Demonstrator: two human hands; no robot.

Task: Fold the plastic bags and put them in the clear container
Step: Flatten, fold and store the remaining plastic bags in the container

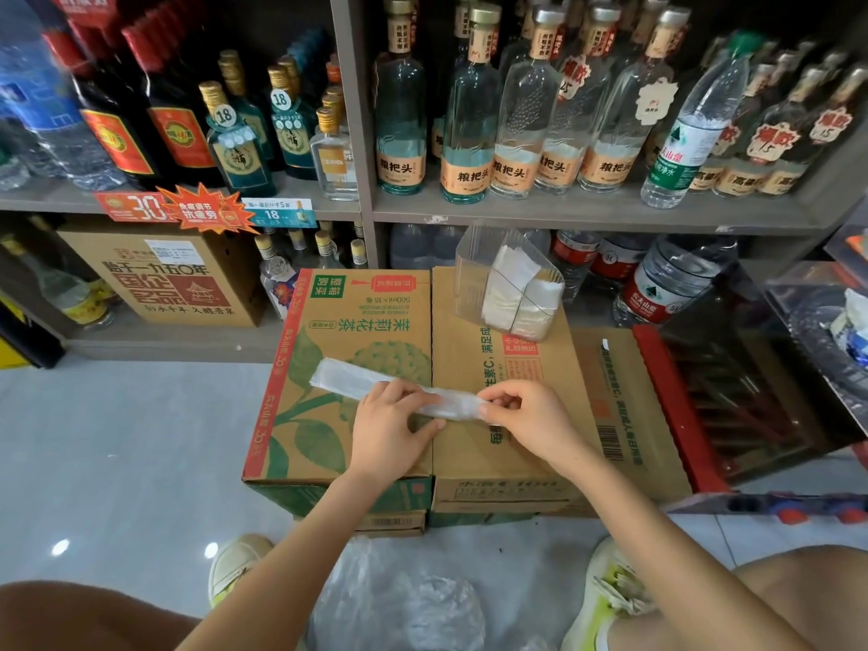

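We look down on a grey shelf unit [563, 213] packed with bottles [469, 133], its lower level holding a printed carton [164, 279] and water jugs [667, 284]. Pale floor tiles [117, 439] run in front of it. Two cardboard boxes stand side by side on the floor and serve as the work surface: the left box [329, 321] has green leaf print, and the right box [554, 444] is plain brown with a barcode. A red crate [671, 406] sits against the right box's right edge.

At the bottom, between two pale shoes [615, 584], a heap of loose clear bags [399, 599] lies on the floor.

The clear container [474, 265] stands at the far edge of the right box, near its far left corner, with folded white bags [507, 298] stacked upright inside.

The plastic bag [347, 380] being worked is folded into a long narrow strip. It lies across the seam between the boxes, running from the middle of the left box onto the right one.

The left grip [390, 425] rests palm down on the strip at the seam, fingers laid over it and thumb stretched out, holding nothing. The right grip [530, 415] is narrow, its curled fingertips pinching the strip's right end.
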